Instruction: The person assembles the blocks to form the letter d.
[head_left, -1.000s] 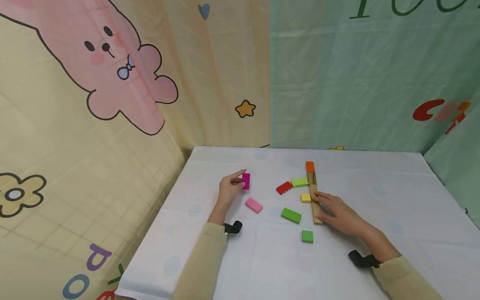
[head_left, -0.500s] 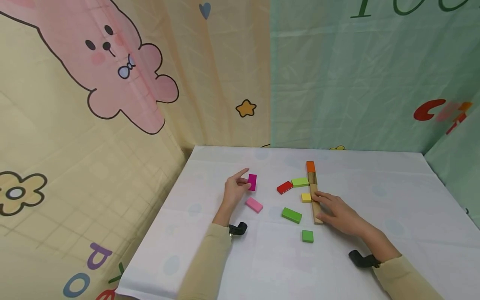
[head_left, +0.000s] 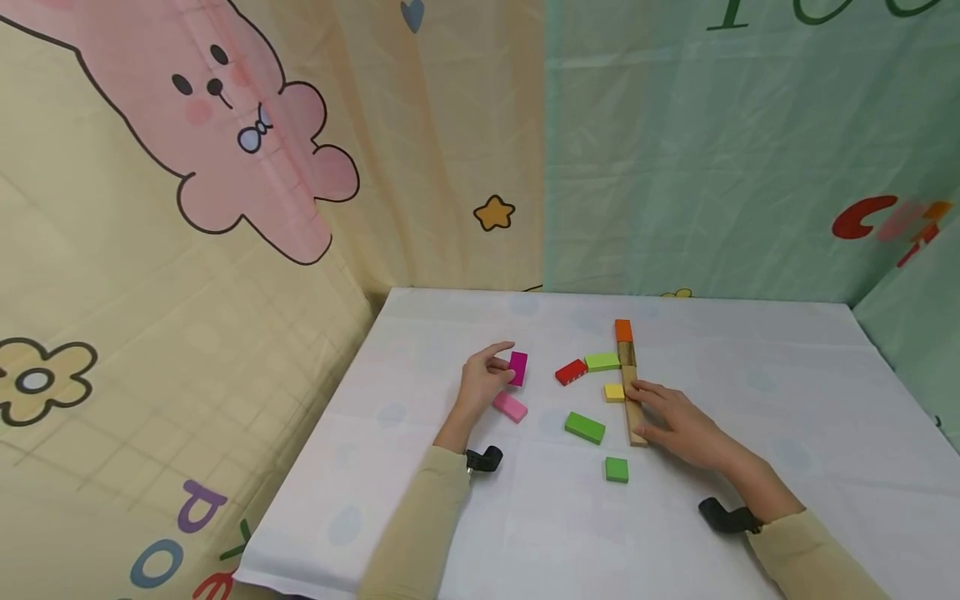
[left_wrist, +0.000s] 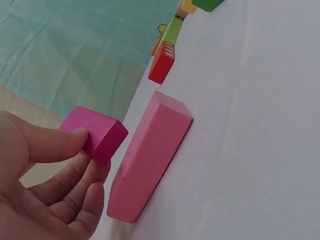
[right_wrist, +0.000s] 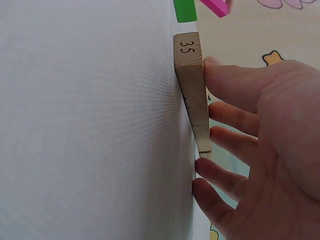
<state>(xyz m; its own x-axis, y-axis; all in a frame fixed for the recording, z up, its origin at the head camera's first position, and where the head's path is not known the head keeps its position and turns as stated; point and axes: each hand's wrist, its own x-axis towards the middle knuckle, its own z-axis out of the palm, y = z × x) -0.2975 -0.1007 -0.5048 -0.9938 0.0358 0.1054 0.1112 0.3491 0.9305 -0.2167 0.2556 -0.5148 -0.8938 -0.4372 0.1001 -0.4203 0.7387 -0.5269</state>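
Observation:
Between thumb and fingers my left hand (head_left: 482,385) pinches a magenta block (head_left: 518,368). The left wrist view shows this block (left_wrist: 97,131) raised off the cloth, beside a longer pink block (left_wrist: 150,160) that lies flat. My right hand (head_left: 686,432) rests its fingertips and thumb along a line of plain wooden blocks (head_left: 634,421); the nearest one carries the number 35 (right_wrist: 187,47) on its end. An orange block (head_left: 623,331) tops the far end of that line. A lime block (head_left: 602,362) and a yellow block (head_left: 614,392) stand against its left side.
A red block (head_left: 572,372) touches the lime block's left end. Nearer lie a long green block (head_left: 585,427) and a small green block (head_left: 617,470). White cloth (head_left: 540,533) covers the table, with printed curtains (head_left: 450,125) behind and to the sides.
My left hand has moved right and slightly nearer with the magenta block, now just beyond the pink block. The right hand stays on the wooden line.

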